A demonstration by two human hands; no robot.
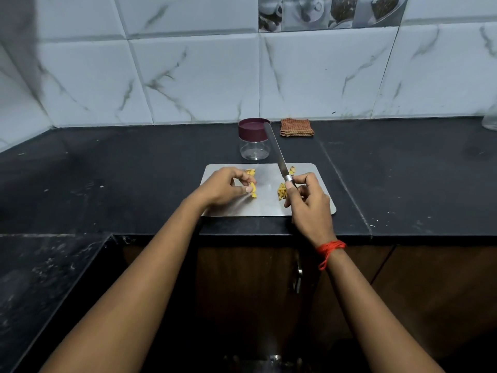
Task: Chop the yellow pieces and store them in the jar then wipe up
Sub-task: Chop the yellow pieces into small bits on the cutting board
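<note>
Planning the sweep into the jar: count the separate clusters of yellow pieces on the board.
3: left cluster at the left hand; right cluster by the right hand; small far cluster right of the knife, at the board's far edge. Hands may hide more.

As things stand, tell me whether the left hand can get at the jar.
Probably yes: only bare board and counter lie between the left hand and the jar. The knife slants across the jar's right side, and the hand pinches a yellow piece it should drop first.
</note>
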